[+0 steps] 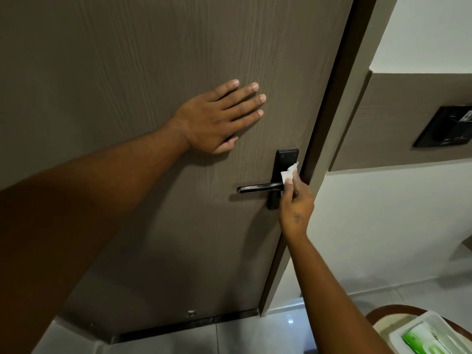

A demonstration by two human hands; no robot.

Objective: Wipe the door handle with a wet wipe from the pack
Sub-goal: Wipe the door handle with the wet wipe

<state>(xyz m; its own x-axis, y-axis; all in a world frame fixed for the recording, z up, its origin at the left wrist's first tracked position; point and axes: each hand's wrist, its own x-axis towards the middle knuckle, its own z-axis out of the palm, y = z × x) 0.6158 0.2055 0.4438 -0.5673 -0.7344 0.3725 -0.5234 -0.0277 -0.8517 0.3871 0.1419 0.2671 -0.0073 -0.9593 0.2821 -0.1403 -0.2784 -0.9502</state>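
Observation:
A black lever door handle [259, 188] on a black backplate [285, 159] is mounted near the right edge of a brown wood-grain door [127, 60]. My right hand [296, 205] pinches a small white wet wipe [288, 172] and presses it against the backplate just above the lever's pivot. Flat on the door, up and to the left of the handle, rests my left hand [219, 116] with fingers spread and nothing in it. The green-and-white wipe pack [424, 341] lies in a white tray at the bottom right.
The white tray [398, 333] sits on a round brown stool or table [378, 312] at lower right. A grey door frame [339, 139] runs beside the door. A black wall panel [444, 126] hangs on the right wall. Pale floor tiles [255, 335] lie below.

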